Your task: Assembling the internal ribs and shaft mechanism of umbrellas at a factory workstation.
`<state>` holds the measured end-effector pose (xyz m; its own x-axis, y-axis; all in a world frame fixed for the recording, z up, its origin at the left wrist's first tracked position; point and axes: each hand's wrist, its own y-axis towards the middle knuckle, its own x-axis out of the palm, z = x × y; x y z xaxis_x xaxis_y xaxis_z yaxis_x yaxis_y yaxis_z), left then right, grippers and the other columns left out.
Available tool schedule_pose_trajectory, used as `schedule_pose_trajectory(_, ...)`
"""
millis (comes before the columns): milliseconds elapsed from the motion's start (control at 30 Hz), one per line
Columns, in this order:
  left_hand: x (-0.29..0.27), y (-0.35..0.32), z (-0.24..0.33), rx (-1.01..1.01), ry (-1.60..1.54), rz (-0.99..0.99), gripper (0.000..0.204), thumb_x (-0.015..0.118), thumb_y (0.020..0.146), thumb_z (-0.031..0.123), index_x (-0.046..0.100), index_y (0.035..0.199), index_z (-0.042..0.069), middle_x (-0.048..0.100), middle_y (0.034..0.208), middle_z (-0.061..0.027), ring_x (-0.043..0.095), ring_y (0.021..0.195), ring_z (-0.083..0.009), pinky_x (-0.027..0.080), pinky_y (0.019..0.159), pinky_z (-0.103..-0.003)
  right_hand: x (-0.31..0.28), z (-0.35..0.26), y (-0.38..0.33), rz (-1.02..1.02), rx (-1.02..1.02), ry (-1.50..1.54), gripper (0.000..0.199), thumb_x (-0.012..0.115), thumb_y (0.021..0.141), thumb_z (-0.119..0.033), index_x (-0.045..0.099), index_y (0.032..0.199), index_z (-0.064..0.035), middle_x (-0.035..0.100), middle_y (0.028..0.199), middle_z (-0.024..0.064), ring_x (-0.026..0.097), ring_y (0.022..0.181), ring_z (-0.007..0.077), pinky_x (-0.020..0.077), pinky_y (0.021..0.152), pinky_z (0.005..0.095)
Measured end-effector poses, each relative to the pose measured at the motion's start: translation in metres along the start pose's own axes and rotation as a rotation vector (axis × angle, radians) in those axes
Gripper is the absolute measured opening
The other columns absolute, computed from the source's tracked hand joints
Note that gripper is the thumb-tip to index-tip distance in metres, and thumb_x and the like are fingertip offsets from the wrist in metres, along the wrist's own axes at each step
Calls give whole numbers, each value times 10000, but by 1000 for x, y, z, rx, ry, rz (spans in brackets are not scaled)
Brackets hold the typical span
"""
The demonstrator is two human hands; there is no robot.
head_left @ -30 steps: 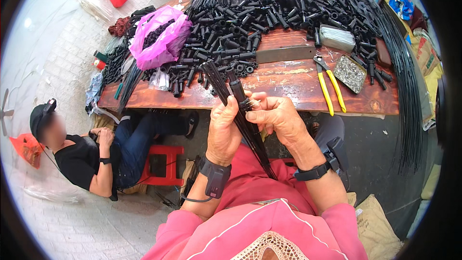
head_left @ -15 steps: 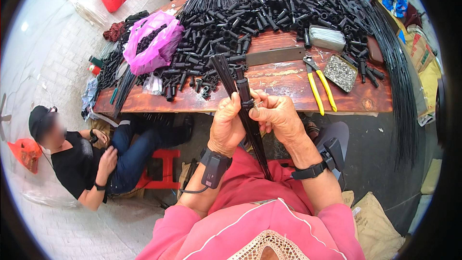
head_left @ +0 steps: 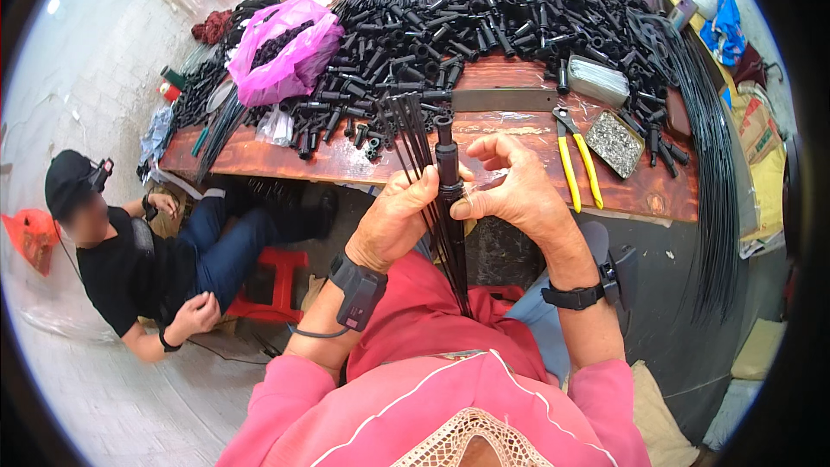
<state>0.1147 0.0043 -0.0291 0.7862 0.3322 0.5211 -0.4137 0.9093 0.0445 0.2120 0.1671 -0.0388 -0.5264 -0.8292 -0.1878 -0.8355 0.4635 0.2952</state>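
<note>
In front of my lap my left hand (head_left: 391, 220) is closed around a bundle of thin black rods (head_left: 410, 131) and a black stepped tube (head_left: 446, 158). The rods fan out above the thumb, and their lower ends reach down to my lap. The tube stands nearly upright to the right of them, its narrow end up. My right hand (head_left: 526, 197) is at the tube's lower collar, thumb and fingertips pinched against it. Something small and pale shows between those fingers, too small to name.
The wooden table (head_left: 506, 134) carries a heap of black tubes (head_left: 406, 52), a pink plastic bag (head_left: 290, 73), a metal blade (head_left: 506, 100), yellow-handled pliers (head_left: 566, 160) and a tin of small metal pieces (head_left: 616, 143). Long black rods (head_left: 713, 207) hang over its right side. A person (head_left: 138, 268) sits at left.
The upper rods have spread apart, while the tube stands more upright beside them. My right hand's fingers have lifted and spread somewhat, its thumb staying at the collar. The seated person's hands have moved apart.
</note>
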Motion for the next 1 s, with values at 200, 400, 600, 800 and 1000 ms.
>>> schedule_pose_trajectory(200,-8,4,-15,30,-55,-229,534,405,996,507,536,1179,23,645,857,-175,645,633,-304,534,605,-425,-10,-26,4,-458,254,542,322,877,640,-86,594,777,-16,585,880,73,632,679,174,510,668,293)
schedule_pose_trajectory(400,6,-6,-27,109,-273,-15,391,544,973,424,596,1023,40,583,700,-25,556,509,-106,430,414,-240,9,-8,0,-288,129,369,250,767,643,35,525,699,9,518,788,42,643,616,185,531,545,293)
schedule_pose_trajectory(600,16,-8,-32,233,-157,103,439,546,968,457,609,1066,34,534,673,11,477,473,-41,340,382,-170,20,-19,-29,-46,146,437,270,684,729,97,614,985,48,565,1019,106,628,722,179,559,534,265)
schedule_pose_trajectory(800,13,-20,-23,332,-120,144,581,559,950,498,526,1304,39,523,722,37,444,500,-17,325,389,-163,25,-26,-26,-81,-85,95,254,756,779,-29,617,983,29,551,1031,71,534,855,148,483,689,255)
schedule_pose_trajectory(1000,12,-19,-22,357,-127,143,599,557,959,475,479,1359,37,511,714,40,438,511,-9,318,396,-167,25,-39,-21,-114,-263,-252,225,731,798,-82,609,957,22,563,903,62,497,799,156,401,666,263)
